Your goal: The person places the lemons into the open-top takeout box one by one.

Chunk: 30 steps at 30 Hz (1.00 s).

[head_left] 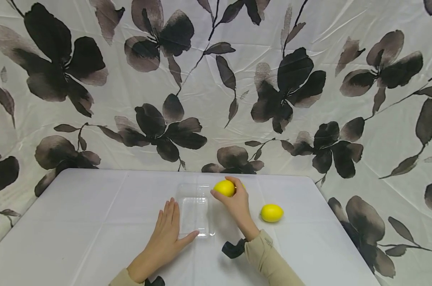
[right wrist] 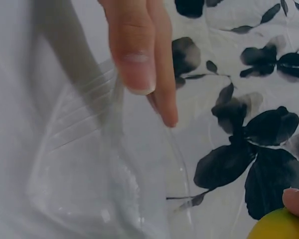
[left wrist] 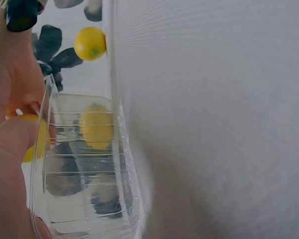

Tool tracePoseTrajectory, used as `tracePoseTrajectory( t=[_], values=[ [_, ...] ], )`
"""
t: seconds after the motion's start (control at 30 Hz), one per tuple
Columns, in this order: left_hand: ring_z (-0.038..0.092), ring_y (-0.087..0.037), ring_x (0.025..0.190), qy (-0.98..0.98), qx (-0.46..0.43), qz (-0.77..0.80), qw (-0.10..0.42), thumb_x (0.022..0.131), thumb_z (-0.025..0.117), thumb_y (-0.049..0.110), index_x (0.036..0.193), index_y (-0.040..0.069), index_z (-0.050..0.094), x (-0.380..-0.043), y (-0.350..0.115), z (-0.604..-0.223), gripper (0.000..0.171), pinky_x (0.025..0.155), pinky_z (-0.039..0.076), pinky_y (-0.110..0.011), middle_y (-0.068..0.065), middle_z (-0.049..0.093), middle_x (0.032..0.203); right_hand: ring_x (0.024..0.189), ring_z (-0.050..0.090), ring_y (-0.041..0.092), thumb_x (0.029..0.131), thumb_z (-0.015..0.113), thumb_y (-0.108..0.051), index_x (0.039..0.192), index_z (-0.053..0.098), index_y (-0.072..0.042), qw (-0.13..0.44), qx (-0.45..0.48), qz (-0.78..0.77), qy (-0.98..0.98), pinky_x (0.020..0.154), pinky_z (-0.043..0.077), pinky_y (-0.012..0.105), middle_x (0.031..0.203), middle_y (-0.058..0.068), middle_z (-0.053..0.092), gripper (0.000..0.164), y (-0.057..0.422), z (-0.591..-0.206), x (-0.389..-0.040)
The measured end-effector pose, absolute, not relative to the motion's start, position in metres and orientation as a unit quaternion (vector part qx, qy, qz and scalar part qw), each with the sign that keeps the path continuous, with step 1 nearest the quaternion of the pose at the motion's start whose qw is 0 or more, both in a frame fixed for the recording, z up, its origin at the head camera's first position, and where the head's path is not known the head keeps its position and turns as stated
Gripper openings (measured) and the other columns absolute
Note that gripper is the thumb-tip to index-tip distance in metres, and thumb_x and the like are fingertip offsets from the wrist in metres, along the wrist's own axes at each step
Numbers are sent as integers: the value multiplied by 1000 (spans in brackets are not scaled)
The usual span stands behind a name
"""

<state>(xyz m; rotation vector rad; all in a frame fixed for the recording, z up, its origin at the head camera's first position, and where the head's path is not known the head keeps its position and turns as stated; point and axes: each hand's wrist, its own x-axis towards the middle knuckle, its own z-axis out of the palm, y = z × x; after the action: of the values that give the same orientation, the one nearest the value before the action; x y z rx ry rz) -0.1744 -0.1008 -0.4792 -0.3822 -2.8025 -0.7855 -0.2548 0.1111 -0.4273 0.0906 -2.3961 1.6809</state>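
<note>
My right hand (head_left: pixel 239 202) pinches a yellow lemon (head_left: pixel 223 188) between thumb and fingers, at the far right corner of a clear plastic container (head_left: pixel 195 214). In the right wrist view, a thumb tip lies on that lemon (right wrist: pixel 278 228) at the lower right. My left hand (head_left: pixel 167 234) lies along the container's left side with straight fingers, its thumb spread across the near edge. Another lemon (head_left: pixel 272 213) rests on the table to the right of my right hand. A sliver of a third lemon (head_left: pixel 243 186) peeks out behind the right hand's fingers, mostly hidden.
The container (left wrist: pixel 84 169) stands on a white-covered table (head_left: pixel 76 222), and a lemon (left wrist: pixel 96 132) shows through its clear wall in the left wrist view. Behind the table hangs a floral cloth (head_left: pixel 230 99). Dark bands (head_left: pixel 233 249) are around both wrists.
</note>
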Motion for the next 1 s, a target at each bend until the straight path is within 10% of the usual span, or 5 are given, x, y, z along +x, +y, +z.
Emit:
tracePoseTrajectory(
  t=[1.0],
  values=[
    [11,-46,148,-948,-136,-267,104,90,61,62,148,-18,21,-176,-102,-483,106,116,12,-63,-33,12,159,95,57,22,73,85,-46,118,61,-4,-76,61,430,-897,85,52,37,109,9,63,66,47,-428,-286]
  ],
)
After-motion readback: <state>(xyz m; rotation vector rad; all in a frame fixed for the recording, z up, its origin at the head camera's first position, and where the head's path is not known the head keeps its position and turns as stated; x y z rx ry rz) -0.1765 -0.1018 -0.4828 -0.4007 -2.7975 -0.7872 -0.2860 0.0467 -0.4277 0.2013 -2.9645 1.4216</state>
